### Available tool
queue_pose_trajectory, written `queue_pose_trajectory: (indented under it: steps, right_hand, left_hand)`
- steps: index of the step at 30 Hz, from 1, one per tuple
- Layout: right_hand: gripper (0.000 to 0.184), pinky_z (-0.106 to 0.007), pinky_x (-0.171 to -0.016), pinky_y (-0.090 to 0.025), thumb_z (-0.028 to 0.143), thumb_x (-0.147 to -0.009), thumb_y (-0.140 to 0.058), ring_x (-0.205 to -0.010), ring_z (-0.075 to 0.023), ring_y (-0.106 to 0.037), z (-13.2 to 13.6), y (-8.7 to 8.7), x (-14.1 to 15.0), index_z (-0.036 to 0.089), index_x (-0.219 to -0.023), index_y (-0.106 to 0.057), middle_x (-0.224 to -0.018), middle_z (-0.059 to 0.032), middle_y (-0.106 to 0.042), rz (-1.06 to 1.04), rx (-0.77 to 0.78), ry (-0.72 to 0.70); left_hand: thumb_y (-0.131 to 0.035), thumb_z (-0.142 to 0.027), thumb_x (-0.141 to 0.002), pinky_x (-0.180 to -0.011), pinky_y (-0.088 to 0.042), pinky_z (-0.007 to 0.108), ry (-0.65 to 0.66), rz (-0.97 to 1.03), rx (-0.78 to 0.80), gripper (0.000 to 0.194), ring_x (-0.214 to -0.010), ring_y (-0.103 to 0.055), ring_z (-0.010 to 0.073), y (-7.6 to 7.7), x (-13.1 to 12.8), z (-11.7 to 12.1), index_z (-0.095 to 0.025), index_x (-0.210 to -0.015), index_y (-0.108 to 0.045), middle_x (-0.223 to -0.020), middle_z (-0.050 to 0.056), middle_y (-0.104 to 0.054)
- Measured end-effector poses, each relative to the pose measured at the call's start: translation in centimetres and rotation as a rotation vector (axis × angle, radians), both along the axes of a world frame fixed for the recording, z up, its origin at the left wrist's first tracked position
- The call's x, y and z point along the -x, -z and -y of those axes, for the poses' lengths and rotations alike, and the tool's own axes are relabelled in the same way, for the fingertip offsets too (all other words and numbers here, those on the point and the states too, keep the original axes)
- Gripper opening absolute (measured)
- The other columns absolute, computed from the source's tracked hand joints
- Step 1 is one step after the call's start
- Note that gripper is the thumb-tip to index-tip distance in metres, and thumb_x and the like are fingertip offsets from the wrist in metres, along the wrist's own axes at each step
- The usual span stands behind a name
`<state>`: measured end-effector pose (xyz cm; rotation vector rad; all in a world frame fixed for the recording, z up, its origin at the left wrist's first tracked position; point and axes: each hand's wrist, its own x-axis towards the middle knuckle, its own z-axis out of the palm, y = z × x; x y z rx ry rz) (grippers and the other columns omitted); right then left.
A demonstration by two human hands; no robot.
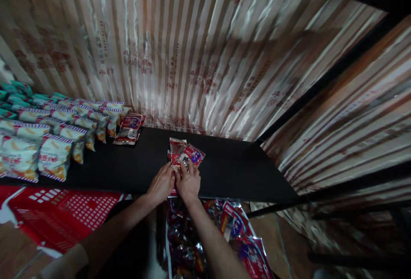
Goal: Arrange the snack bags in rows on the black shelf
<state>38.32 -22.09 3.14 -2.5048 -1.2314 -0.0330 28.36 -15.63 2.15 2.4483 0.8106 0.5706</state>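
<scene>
Packets (pixel 194 154), red and shiny, lie at the centre of the frame on the black shelf (pixel 237 169), left hand (pixel 161 182) and right hand (pixel 189 182) both touching them; whether either grip is clamped, I cannot tell.

From my end I can't read a single word or number for certain. The white bags (pixel 55 157) carry red characters across the front, too soft to decipher. The loose red packets (pixel 196 154) show a blue-and-white mark, its lettering blurred, and the larger red bags (pixel 252 253) below bear similar print that I can't make out. On the foil sheeting (pixel 199 22) I see reddish emblems and vertical columns of characters, all illegible to me.
</scene>
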Motion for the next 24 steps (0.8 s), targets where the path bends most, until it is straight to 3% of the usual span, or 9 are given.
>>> queue_pose_trajectory:
  steps: [7,13,16,20,22,24]
  right_hand:
    - [0.037,-0.039,-0.103,-0.031,0.024,-0.091,-0.039,-0.128,-0.0230,-0.040,-0.2,0.6,-0.5,0.021,-0.124,-0.057,-0.136,-0.0121,-0.049,-0.045,-0.056,-0.191]
    - [0.038,-0.042,-0.105,-0.031,0.020,-0.092,-0.037,-0.129,-0.0233,-0.038,1.2,1.7,0.0,0.021,-0.122,-0.059,-0.135,-0.0125,-0.050,-0.027,-0.187,-0.198]
    - [0.038,-0.044,-0.104,-0.033,0.020,-0.091,-0.038,-0.130,-0.0260,-0.037,1.8,1.2,1.1,0.017,-0.122,-0.059,-0.134,-0.0161,-0.049,-0.036,-0.209,-0.215]
    - [0.039,-0.044,-0.105,-0.034,0.016,-0.088,-0.041,-0.128,-0.0268,-0.039,1.5,-0.1,3.0,0.016,-0.122,-0.059,-0.131,-0.0163,-0.052,-0.056,-0.244,-0.278]
    - [0.038,-0.045,-0.106,-0.033,0.015,-0.087,-0.042,-0.129,-0.0266,-0.039,1.2,-0.6,4.1,0.016,-0.120,-0.061,-0.130,-0.0152,-0.053,-0.072,-0.275,-0.295]
    - [0.039,-0.045,-0.106,-0.034,0.013,-0.085,-0.043,-0.129,-0.0273,-0.039,0.9,-0.9,5.4,0.013,-0.119,-0.061,-0.130,-0.0161,-0.053,-0.094,-0.300,-0.290]
  left_hand:
    - [-0.044,-0.012,-0.082,-0.104,-0.040,0.045,-0.060,0.166,0.021,0.033,-0.127,-0.043,0.0236,1.2,1.8,0.2,-0.017,-0.114,-0.048,-0.120,0.010,-0.058]
    - [-0.045,-0.019,-0.083,-0.102,-0.039,0.046,-0.159,0.350,0.082,0.030,-0.122,-0.045,0.0261,1.0,1.7,1.8,-0.016,-0.113,-0.050,-0.117,0.013,-0.059]
    - [-0.047,-0.023,-0.084,-0.098,-0.041,0.044,-0.208,0.469,0.303,0.032,-0.109,-0.055,0.0240,0.0,1.6,2.5,-0.019,-0.115,-0.050,-0.112,0.011,-0.062]
    - [-0.058,-0.030,-0.081,-0.090,-0.045,0.035,-0.270,0.730,0.802,0.050,-0.097,-0.062,0.0201,-1.2,1.3,3.1,-0.021,-0.127,-0.041,-0.104,0.009,-0.066]
    - [-0.065,-0.032,-0.076,-0.086,-0.046,0.032,-0.350,0.863,0.992,0.054,-0.093,-0.064,0.0195,-1.7,1.1,3.1,-0.020,-0.124,-0.042,-0.098,0.008,-0.068]
    - [-0.068,-0.032,-0.073,-0.081,-0.047,0.030,-0.426,0.949,1.107,0.044,-0.087,-0.065,0.0184,-2.0,1.2,2.7,-0.018,-0.111,-0.050,-0.091,0.007,-0.069]
